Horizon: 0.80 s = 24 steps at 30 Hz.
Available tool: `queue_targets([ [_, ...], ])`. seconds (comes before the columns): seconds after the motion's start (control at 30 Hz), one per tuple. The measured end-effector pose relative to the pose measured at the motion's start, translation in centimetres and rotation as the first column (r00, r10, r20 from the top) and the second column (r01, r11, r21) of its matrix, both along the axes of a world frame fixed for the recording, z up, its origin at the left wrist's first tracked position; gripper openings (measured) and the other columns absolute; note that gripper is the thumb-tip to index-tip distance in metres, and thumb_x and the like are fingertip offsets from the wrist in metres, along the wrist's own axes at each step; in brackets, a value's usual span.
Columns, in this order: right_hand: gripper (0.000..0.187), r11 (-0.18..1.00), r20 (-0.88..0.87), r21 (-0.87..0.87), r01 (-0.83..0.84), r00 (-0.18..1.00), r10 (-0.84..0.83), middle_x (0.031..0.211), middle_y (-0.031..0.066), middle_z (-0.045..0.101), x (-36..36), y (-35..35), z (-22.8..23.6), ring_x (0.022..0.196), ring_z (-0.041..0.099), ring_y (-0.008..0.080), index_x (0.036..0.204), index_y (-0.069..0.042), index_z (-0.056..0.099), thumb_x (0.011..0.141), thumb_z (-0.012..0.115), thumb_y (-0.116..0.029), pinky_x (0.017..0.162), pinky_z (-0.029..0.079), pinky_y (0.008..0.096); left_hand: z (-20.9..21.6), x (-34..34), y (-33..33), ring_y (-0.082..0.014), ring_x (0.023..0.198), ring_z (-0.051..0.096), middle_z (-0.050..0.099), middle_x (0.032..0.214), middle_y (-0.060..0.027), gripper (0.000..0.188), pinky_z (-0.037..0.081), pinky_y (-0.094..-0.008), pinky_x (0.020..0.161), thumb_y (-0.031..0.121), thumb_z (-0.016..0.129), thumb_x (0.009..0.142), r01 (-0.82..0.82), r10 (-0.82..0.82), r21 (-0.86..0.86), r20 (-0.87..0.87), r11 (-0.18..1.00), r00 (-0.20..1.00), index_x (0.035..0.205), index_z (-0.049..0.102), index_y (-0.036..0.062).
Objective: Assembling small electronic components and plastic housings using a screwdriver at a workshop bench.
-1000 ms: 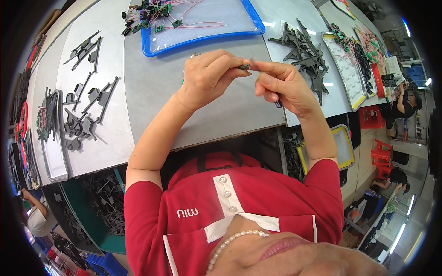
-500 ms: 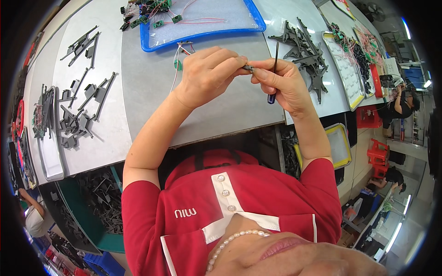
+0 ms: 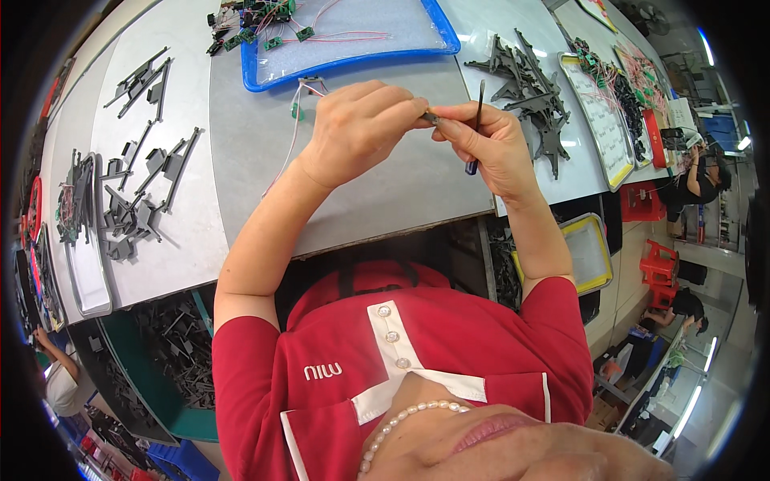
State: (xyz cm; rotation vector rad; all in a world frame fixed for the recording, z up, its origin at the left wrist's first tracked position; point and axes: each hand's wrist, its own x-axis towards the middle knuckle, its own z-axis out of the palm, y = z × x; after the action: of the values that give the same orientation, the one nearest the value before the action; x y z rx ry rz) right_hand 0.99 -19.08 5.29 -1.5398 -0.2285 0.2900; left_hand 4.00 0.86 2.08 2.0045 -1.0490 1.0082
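Note:
My left hand (image 3: 361,128) and my right hand (image 3: 493,144) meet above the grey table, fingertips pinched on a small dark part (image 3: 431,118). Most of the part is hidden by my fingers. A slim screwdriver (image 3: 472,167) with a dark blue handle is tucked between the fingers of my right hand, its dark shaft pointing away from me. White and red wires with a small green circuit board (image 3: 297,111) hang beside my left hand; whether they join the held part cannot be seen.
A blue-rimmed tray (image 3: 353,68) with wired circuit boards stands at the back. Dark grey plastic parts lie in groups at left (image 3: 144,172) and right (image 3: 537,104). Yellow-edged trays (image 3: 589,252) are at the right. A green-walled bin (image 3: 160,389) of dark parts is below left.
The wires and green board by my left hand have swung left and nearer to me. Both hands keep their pinch, with only a slight shift.

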Motion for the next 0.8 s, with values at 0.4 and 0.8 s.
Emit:
queue_targets([
  [0.4,0.029,0.993,0.08,-0.118,-0.024,0.996,0.033,0.093,-0.001,0.065,1.7,0.3,0.0,0.086,0.055,0.0059,0.116,-0.007,0.063,0.09,0.061,-0.021,0.076,0.043,0.0204,0.9,0.2,1.0,-0.0101,0.062,0.061,0.064,0.077,-0.0064,0.024,0.048,-0.0215,0.057,0.02,0.064,0.088,0.065,-0.658,-0.658,-0.752,0.75,-0.03,0.097,0.064,-0.0018],
  [0.8,0.021,0.924,0.093,-0.361,-0.125,0.981,0.17,0.083,-0.0002,0.066,2.7,-0.5,1.1,0.075,0.055,0.0033,0.103,-0.004,0.069,0.086,0.065,-0.016,0.066,0.042,0.0189,0.9,0.2,1.1,-0.0095,0.06,0.06,0.064,0.074,-0.0065,0.023,0.048,-0.0202,0.058,0.015,0.065,0.083,0.131,-0.602,-0.614,-0.789,0.778,-0.122,0.097,0.065,-0.0031],
])
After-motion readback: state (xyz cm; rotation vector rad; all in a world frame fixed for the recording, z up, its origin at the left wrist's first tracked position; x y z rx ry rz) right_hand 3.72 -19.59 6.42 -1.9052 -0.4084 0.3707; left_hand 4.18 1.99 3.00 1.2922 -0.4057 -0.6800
